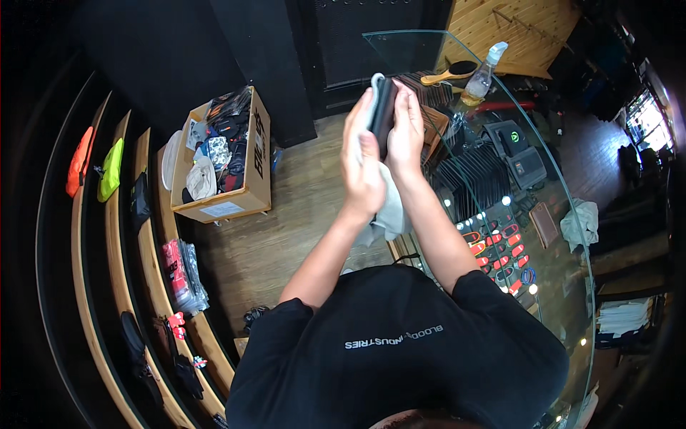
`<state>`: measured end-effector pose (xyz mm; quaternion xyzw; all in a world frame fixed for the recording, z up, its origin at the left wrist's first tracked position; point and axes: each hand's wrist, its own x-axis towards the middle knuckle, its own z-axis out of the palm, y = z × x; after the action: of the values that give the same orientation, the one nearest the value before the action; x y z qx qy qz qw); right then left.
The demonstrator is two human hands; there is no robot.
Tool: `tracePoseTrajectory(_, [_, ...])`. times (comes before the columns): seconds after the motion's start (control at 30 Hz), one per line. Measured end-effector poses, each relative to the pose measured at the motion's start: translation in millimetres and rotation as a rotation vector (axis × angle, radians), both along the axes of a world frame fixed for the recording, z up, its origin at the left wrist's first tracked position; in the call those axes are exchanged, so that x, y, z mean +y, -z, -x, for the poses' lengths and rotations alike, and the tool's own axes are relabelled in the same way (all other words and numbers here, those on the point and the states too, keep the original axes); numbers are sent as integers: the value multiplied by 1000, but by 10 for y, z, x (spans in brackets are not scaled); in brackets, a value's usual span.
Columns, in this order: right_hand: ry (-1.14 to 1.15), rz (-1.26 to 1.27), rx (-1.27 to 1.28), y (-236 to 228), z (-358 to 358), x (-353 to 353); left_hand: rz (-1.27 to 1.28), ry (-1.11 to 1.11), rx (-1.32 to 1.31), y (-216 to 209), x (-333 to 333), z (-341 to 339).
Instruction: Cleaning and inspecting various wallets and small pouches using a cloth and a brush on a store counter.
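My raised hands press together around a flat black wallet-like item [384, 114], held edge up over the near side of the glass counter. A pale grey cloth [392, 209] lies between my left hand [362, 161] and the item. One end of the cloth curls over the item's top, and the rest hangs below my wrists. My right hand [405, 136] lies along the item's other side, fingers stretched upward. The palms hide much of the item, so its exact kind cannot be made out.
On the glass counter [572, 196] are a wooden-handled brush [459, 70], a spray bottle [477, 86], a brown wallet [544, 224] and another pale cloth [580, 224]. Small red and black goods show under the glass. At left, a cardboard box [255, 187] of goods stands near curved wooden shelves [114, 247].
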<state>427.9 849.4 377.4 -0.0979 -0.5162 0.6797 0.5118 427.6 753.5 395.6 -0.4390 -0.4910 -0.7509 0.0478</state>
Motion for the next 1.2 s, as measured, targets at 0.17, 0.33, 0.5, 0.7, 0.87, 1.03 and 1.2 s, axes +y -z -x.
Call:
tracePoseTrajectory(0.17, [-179,-215,-11,59,-118,-169,15,-175,174,294,90,45])
tracePoseTrajectory(0.33, [-402,-235,-54,-50,-242,-179,-26,-111,-66,19,-59,-212])
tracePoseTrajectory(0.5, [-622,8,69,-73,-320,-98,-245,239,-372,152,-23,-51])
tracePoseTrajectory(0.7, [-496,22,-79,-47,-356,-233,17,-16,107,37,25,135])
tracePoseTrajectory(0.87, [-342,505,4,-238,-348,95,311,-145,499,206,-2,-293])
tracePoseTrajectory(1.03, [-611,335,66,-420,-316,500,25,-7,-19,309,-261,-311])
tracePoseTrajectory(1.2, [-691,-214,-96,-487,-633,758,-154,36,-1018,136,-650,500])
